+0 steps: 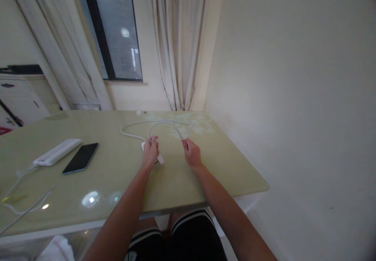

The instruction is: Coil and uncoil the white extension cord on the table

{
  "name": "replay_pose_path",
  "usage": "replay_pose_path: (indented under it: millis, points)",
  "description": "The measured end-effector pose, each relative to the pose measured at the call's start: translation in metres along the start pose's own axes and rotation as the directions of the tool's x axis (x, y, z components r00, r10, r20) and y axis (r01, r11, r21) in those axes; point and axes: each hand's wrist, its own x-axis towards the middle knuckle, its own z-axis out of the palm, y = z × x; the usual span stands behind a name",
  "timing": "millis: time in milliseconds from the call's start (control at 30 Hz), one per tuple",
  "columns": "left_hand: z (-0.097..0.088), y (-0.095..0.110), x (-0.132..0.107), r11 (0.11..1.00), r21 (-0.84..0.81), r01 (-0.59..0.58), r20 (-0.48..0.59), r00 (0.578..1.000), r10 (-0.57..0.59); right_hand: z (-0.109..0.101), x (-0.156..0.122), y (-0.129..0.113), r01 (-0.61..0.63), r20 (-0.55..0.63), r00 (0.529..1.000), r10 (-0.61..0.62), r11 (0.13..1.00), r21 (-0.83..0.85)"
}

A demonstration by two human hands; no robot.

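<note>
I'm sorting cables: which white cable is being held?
The looped cable, in the left hand and right hand; the cabling at far left lies untouched.

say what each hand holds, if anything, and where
The left hand grips a white cable along its length by a white block, perhaps also held; the right hand pinches it farther along.

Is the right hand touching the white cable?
Touching: the head view shows the white cable running into the closed grip of the right hand.
</note>
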Motion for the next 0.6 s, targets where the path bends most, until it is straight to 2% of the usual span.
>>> replay_pose_path:
  millis: [67, 133, 200, 600]
  points:
    - [0.01, -0.003, -0.01, 1.0, 0.021, -0.004, 0.151, 0.989, 0.001, 0.002, -0.003, -0.004, 0.013, 0.02, 1.0, -0.012, 0.999, -0.041]
    - [0.017, -0.004, -0.019, 1.0, -0.024, 0.014, 0.285, 0.958, -0.006, 0.004, -0.006, -0.009, 0.032, 0.031, 0.999, -0.031, 0.998, -0.059]
    - [0.019, -0.005, -0.023, 0.998, -0.045, 0.036, 0.365, 0.931, -0.017, 0.006, -0.008, -0.015, 0.053, 0.045, 0.998, -0.051, 0.997, -0.054]
    - [0.017, -0.009, -0.028, 0.989, -0.049, 0.141, 0.43, 0.896, -0.107, 0.01, -0.013, -0.025, 0.114, 0.178, 0.978, -0.108, 0.993, -0.025]
